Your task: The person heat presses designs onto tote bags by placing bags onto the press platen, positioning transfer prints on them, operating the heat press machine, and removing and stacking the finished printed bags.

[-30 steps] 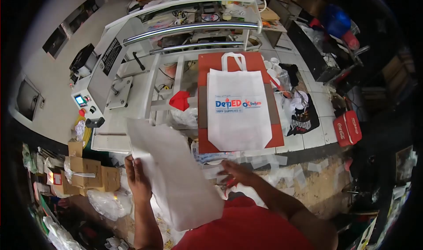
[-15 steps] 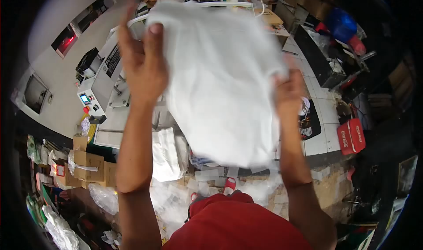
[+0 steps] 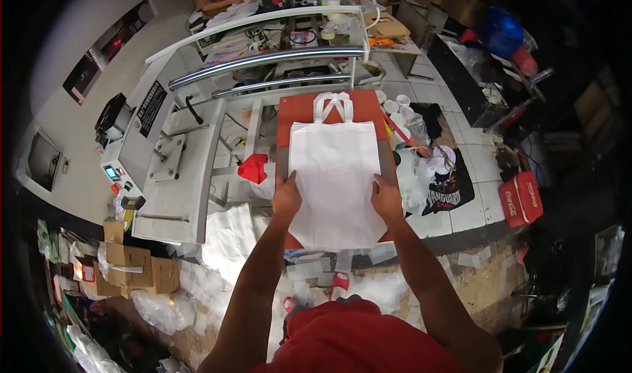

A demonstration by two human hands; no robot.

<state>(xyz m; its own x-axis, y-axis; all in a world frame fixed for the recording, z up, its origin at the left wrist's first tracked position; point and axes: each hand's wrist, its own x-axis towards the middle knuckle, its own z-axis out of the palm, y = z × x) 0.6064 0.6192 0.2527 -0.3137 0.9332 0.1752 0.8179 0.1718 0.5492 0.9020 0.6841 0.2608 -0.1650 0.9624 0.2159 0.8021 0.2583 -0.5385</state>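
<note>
A white tote bag [image 3: 334, 175] lies flat on a red-orange heat press bed [image 3: 284, 120], its two handles [image 3: 333, 103] pointing away from me. My left hand [image 3: 287, 198] holds the bag's left edge, thumb on top and the other fingers mostly hidden. At the right edge, my right hand [image 3: 386, 198] grips it the same way, with its thumb on the cloth. Left of the bed stands the white press machine [image 3: 178, 169] with a small lit display. A red cloth [image 3: 253, 168] rests on its frame, and more white bags [image 3: 230, 238] are stacked beside my left forearm.
Metal rollers [image 3: 270, 64] cross behind the bed. To the right are white cups [image 3: 398, 103], a black printed cloth [image 3: 454, 182] and a red cooler box [image 3: 520, 198]. Cardboard boxes [image 3: 135, 268] stand at lower left. Another person's arm [image 3: 220, 4] shows at the back.
The bag was raised in front of me, blurred, between both hands. Now it has come down flat onto the red-orange bed, and my hands are lower and closer together at its sides.
</note>
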